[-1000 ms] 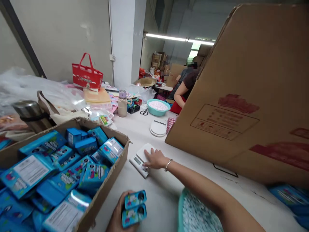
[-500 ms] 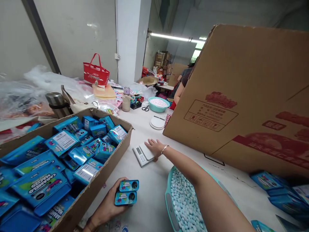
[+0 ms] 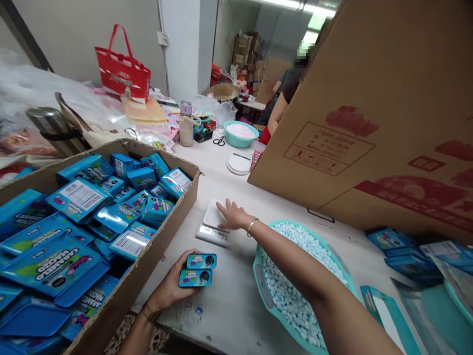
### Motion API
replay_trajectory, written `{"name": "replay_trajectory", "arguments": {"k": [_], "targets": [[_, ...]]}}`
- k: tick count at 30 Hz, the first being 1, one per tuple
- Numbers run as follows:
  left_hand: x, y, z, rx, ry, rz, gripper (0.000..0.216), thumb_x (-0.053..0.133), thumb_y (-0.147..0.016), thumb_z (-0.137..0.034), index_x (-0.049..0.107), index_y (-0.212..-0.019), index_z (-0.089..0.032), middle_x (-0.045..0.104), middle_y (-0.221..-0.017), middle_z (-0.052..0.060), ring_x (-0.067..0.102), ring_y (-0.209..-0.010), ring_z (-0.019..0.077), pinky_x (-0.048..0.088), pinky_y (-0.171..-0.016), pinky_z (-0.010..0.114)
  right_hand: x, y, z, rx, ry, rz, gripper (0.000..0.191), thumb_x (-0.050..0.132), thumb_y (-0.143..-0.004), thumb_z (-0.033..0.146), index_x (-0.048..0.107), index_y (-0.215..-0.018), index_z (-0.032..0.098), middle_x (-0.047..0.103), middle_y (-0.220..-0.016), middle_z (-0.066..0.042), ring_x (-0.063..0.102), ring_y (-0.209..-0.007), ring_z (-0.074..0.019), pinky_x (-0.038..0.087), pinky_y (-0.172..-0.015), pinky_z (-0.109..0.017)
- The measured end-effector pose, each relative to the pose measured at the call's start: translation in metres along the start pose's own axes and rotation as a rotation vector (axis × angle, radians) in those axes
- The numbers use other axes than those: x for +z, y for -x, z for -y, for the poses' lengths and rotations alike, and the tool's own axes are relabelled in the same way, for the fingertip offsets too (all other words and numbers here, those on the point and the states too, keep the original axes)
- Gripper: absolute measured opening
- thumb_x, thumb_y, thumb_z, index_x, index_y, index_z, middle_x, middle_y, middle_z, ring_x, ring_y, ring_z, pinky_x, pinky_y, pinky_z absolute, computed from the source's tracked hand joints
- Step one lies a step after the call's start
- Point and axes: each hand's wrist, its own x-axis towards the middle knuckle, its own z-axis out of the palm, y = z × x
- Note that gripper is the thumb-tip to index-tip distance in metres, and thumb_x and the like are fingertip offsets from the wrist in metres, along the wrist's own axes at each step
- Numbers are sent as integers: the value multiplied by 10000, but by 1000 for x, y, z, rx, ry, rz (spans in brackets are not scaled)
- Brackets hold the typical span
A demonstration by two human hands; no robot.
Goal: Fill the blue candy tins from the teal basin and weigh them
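Note:
My left hand is closed around two small blue caramel candy boxes, stacked one against the other with their printed ends facing up. Fingers spread, my right hand reaches over the right side of a white digital kitchen scale and appears to touch its plate. The scale's lower edge is blurred. Beneath my right forearm stands a turquoise basin full of pale blue candies, partly hidden by the arm.
An open carton of blue candy packs fills the left. A large cardboard box leans in at the right, with more blue packs below it. Farther back are a round white scale, scissors and a person's arm.
The kitchen scale has turned on the table under my right hand. My view has tilted down, showing the table's front edge. My left hand still holds the two boxes.

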Motion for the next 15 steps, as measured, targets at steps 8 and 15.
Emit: {"name": "replay_trajectory", "arguments": {"k": [8, 15], "targets": [[7, 7, -3, 26, -19, 4, 736, 775, -720, -189, 420, -1363, -232, 519, -1361, 110, 563, -1227, 276, 491, -1022, 361, 17, 7, 38, 42, -145, 50, 698, 323, -970, 593, 119, -1586, 336, -26, -1675, -122, -8, -1498, -467, 225, -1068, -746], [10, 30, -9, 59, -104, 52, 728, 749, -680, -92, 477, -1339, -242, 510, -1369, 97, 501, -1306, 286, 411, -1120, 397, 29, 127, 68, 67, -225, -451, 483, 383, -1007, 262, 390, -1489, 264, 304, -1602, -137, 239, -1479, -342, 143, -1168, -662]]}}
